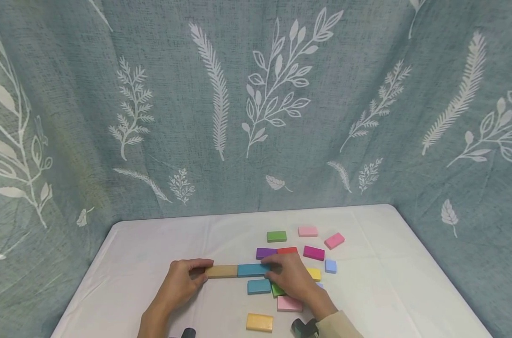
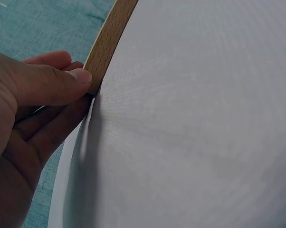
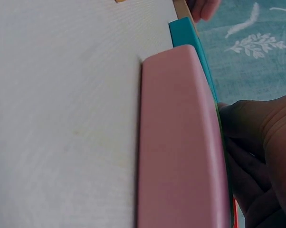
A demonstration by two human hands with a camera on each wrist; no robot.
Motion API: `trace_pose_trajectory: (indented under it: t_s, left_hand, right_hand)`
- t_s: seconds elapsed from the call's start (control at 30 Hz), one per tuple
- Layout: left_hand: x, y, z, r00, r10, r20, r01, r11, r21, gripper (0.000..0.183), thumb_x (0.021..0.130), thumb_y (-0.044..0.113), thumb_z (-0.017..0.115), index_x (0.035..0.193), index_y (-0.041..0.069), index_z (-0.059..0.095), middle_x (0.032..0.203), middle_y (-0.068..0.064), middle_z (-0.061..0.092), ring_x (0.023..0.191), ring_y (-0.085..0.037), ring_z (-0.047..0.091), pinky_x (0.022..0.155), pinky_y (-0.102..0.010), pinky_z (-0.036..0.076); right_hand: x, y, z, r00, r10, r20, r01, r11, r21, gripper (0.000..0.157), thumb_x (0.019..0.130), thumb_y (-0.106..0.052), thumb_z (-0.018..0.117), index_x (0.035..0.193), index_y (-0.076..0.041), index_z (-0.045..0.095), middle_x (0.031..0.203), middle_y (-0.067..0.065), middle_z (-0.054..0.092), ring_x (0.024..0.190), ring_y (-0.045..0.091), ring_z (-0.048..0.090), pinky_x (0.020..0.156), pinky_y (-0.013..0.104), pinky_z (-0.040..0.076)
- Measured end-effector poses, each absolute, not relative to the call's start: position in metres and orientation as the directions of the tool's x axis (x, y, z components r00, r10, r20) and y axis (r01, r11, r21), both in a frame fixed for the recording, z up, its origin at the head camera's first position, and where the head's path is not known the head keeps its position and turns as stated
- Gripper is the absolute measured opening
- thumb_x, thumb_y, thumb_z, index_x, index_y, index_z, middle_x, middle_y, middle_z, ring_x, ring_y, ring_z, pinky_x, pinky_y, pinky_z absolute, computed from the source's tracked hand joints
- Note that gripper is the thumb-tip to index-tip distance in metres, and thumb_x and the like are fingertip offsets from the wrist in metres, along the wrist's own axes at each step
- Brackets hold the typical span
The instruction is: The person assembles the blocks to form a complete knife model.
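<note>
A tan wooden block [image 1: 222, 271] and a blue block [image 1: 252, 270] lie end to end in a row on the white table. My left hand [image 1: 182, 281] pinches the tan block's left end between thumb and fingers; its wood grain shows in the left wrist view. The thumb and fingers of my right hand [image 1: 291, 277] pinch the right end of the blue block, covering that end. Just below the row is a second blue block [image 1: 259, 287]. In the right wrist view a pink block [image 3: 176, 137] stands large in front of the right hand [image 3: 262, 137], hiding its fingertips.
Beyond the right hand lie purple [image 1: 266, 253], red [image 1: 287, 250], magenta [image 1: 314, 253], green [image 1: 276, 236] and several pink blocks. A small light-blue block [image 1: 330, 266] and a yellow block [image 1: 314, 274] are to its right. A yellow-orange block [image 1: 259, 322] lies nearer. Patterned curtain [image 1: 256, 117] surrounds the table.
</note>
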State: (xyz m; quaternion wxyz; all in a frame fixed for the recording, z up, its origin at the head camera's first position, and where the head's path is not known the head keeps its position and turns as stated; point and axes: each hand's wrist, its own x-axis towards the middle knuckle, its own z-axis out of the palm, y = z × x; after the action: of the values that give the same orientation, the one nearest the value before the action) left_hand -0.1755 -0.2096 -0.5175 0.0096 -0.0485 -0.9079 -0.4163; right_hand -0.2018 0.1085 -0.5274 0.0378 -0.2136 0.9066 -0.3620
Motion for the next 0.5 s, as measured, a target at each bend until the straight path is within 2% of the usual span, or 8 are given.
trace_pose_trajectory:
  t_s: [0.2, 0.5]
  left_hand:
    - [-0.176, -0.209, -0.518, -0.994, 0.085, 0.075, 0.112, 0.651, 0.751, 0.037, 0.086, -0.01, 0.084, 0.117, 0.009, 0.083, 0.119, -0.008, 0.083, 0.114, -0.028, 0.08, 0.102, -0.04, 0.065]
    - [-0.176, -0.21, -0.518, -0.994, 0.081, 0.069, 0.105, 0.65, 0.753, 0.036, 0.086, -0.01, 0.083, 0.117, 0.008, 0.083, 0.12, -0.008, 0.083, 0.114, -0.028, 0.08, 0.101, -0.04, 0.065]
  right_hand:
    - [-0.202, 0.11, -0.525, -0.899, -0.431, 0.078, -0.369, 0.649, -0.665, 0.037, 0.095, -0.015, 0.085, 0.132, -0.019, 0.08, 0.131, -0.005, 0.08, 0.129, 0.021, 0.071, 0.114, 0.053, 0.059]
    - [-0.204, 0.131, -0.522, -0.91, -0.399, 0.114, -0.36, 0.622, -0.695, 0.037, 0.093, -0.012, 0.086, 0.128, -0.018, 0.082, 0.122, -0.01, 0.082, 0.12, 0.016, 0.075, 0.107, 0.049, 0.063]
